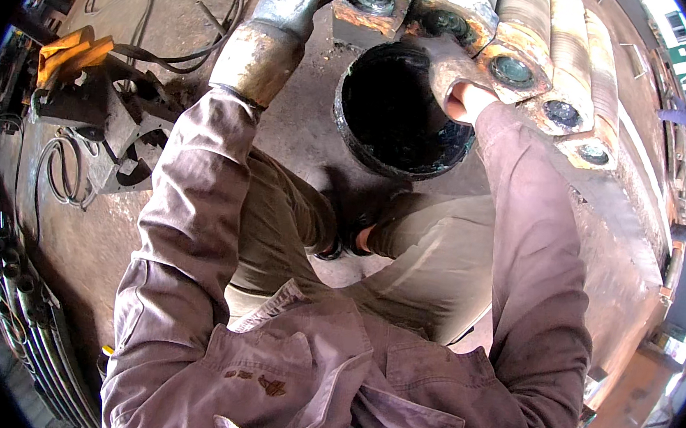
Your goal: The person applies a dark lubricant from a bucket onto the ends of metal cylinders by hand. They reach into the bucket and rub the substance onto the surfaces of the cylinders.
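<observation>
My left hand (293, 3), in a stained grey work glove, reaches to the upper edge beside the leftmost rusty metal end block (372, 0). Its visible fingers look stretched out; the tips are cut off, so contact is unclear. Over the far right rim of a round black bucket (342, 119) is my right hand (448, 66), gloved and blurred, close to the neighbouring blocks. Its fingers are smeared, and what they hold, if anything, is hidden. Dark, wet-looking residue coats the bucket's inside. Several ribbed pipes (570, 46) end in rusty blocks with round, dark openings.
At left stand a yellow-topped metal fixture (77, 56) and dark cables (168, 61) on the floor. Several pipes or rods (22, 290) lie lower left. A flat metal plate (619, 216) lies at right. Another person's blue sleeve (683, 116) shows far right.
</observation>
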`<action>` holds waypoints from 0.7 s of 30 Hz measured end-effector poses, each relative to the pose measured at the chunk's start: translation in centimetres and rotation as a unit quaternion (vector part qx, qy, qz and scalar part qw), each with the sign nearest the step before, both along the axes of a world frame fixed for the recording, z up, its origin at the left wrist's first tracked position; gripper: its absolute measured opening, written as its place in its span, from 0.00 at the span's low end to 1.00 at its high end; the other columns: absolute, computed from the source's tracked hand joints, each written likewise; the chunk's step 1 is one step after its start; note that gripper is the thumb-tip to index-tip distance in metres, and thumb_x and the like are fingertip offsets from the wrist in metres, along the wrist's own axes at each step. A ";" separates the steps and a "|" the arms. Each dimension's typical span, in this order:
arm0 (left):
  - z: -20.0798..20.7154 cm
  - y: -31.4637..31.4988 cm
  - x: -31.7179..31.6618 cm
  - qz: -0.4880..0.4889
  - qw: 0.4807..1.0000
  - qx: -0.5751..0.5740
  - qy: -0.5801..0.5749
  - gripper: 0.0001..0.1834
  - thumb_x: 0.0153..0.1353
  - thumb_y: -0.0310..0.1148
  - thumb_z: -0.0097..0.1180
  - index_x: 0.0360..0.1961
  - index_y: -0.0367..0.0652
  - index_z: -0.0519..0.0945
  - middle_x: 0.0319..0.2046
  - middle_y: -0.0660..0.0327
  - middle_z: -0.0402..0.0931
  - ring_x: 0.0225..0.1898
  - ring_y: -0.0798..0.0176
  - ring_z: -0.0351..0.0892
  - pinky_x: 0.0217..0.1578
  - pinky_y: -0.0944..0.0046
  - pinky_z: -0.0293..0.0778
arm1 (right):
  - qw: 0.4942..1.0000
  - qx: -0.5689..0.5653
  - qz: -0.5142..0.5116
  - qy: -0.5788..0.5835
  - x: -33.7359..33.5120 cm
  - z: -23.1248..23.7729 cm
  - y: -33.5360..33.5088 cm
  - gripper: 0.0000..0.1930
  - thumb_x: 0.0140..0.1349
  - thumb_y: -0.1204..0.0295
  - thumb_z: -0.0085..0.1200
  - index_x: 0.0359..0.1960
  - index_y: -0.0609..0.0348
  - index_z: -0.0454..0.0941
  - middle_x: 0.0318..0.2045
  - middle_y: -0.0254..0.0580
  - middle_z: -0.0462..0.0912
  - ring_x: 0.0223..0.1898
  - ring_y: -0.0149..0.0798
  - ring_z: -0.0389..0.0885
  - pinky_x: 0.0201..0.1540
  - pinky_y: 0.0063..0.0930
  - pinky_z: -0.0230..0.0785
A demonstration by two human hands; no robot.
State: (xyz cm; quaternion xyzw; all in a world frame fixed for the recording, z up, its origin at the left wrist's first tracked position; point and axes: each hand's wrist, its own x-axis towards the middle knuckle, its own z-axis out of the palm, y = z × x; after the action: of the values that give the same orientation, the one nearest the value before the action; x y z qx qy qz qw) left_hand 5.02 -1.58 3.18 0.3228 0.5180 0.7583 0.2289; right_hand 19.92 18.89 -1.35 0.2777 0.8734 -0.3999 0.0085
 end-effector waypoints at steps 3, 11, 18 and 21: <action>0.8 -0.2 0.5 -0.007 1.000 0.000 0.010 0.33 0.74 0.48 0.59 0.72 0.37 0.71 0.61 0.55 0.79 0.62 0.59 0.77 0.65 0.59 0.73 | 0.999 -0.038 -0.030 0.022 -1.2 0.1 -0.8 0.21 0.76 0.80 0.38 0.64 0.55 0.77 0.64 0.38 0.80 0.64 0.31 0.78 0.66 0.25 0.69; 0.5 -0.3 -0.2 -0.009 0.999 0.016 0.029 0.34 0.74 0.49 0.60 0.71 0.38 0.71 0.61 0.55 0.78 0.62 0.60 0.77 0.64 0.59 0.74 | 0.911 -0.293 -0.077 0.281 0.6 -2.2 -0.2 0.15 0.73 0.67 0.53 0.52 0.60 0.86 0.48 0.40 0.88 0.46 0.38 0.83 0.56 0.27 0.72; 0.8 -0.6 0.2 -0.005 0.999 0.016 0.029 0.35 0.74 0.49 0.59 0.72 0.37 0.71 0.63 0.54 0.77 0.63 0.59 0.77 0.65 0.58 0.72 | 0.954 -0.195 -0.036 0.226 1.5 -2.3 0.3 0.16 0.71 0.66 0.55 0.55 0.60 0.84 0.50 0.42 0.87 0.49 0.39 0.83 0.57 0.28 0.72; 0.9 -0.6 0.4 -0.013 0.999 0.015 0.026 0.35 0.74 0.50 0.59 0.72 0.37 0.71 0.63 0.54 0.76 0.63 0.58 0.76 0.66 0.58 0.71 | 0.991 -0.040 0.023 0.125 2.6 -1.6 0.6 0.17 0.71 0.65 0.56 0.56 0.60 0.83 0.51 0.42 0.87 0.50 0.40 0.83 0.58 0.28 0.72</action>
State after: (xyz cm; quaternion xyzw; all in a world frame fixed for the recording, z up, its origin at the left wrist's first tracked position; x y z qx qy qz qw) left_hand 5.45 -2.22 4.09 0.3526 0.5078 0.7546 0.2200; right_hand 22.51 19.46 -2.98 0.2048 0.8571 -0.4657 -0.0808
